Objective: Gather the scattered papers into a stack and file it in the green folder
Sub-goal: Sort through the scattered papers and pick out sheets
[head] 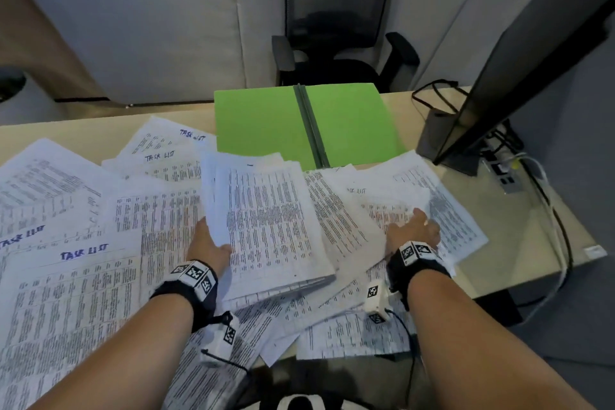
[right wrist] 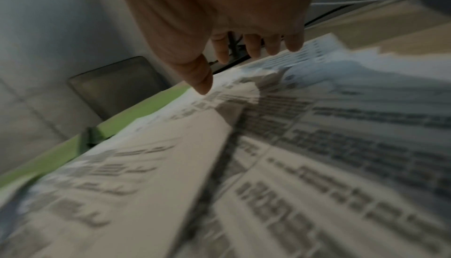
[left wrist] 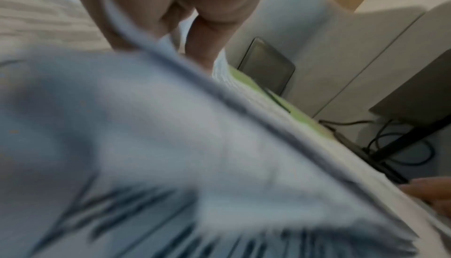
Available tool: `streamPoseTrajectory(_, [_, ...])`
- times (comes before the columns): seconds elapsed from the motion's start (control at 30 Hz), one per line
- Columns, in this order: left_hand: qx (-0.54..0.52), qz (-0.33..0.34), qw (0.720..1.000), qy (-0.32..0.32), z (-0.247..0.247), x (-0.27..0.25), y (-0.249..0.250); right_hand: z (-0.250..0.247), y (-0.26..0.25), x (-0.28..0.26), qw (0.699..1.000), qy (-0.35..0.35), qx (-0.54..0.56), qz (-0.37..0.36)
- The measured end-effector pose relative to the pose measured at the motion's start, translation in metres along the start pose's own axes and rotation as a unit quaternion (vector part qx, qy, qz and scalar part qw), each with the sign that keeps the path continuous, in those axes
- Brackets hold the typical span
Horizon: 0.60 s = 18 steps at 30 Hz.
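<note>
The left hand (head: 208, 243) grips the gathered stack (head: 269, 220) by its left edge; the right hand (head: 416, 230) lies open, with straight fingers, on loose papers (head: 442, 210) at 3 o'clock from the stack. The green folder (head: 266, 123) lies open at 12 o'clock, its spine pointing toward the hands, near the far edge of the surface (head: 499, 243)

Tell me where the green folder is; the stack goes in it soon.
In the head view the green folder lies open at the desk's far edge, just beyond the papers, left of the monitor.
</note>
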<state>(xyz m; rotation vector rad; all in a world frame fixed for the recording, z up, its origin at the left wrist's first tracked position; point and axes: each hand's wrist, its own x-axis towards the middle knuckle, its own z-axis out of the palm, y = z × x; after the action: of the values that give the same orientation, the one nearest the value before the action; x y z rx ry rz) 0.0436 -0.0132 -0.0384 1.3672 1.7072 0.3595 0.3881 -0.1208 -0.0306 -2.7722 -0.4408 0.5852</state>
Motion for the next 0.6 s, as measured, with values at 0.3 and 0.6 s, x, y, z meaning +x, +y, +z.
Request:
streamPoseTrajectory(0.3, [0.016, -0.028, 0.999, -0.035, 0.000, 0.008, -0.019, 0.013, 0.012, -0.001, 0.990, -0.063, -0.120, -0.046])
streamPoseTrajectory(0.6, [0.033, -0.028, 0.999, -0.028, 0.000, 0.006, -0.015, 0.008, -0.028, -0.011, 0.994, -0.088, -0.006, -0.068])
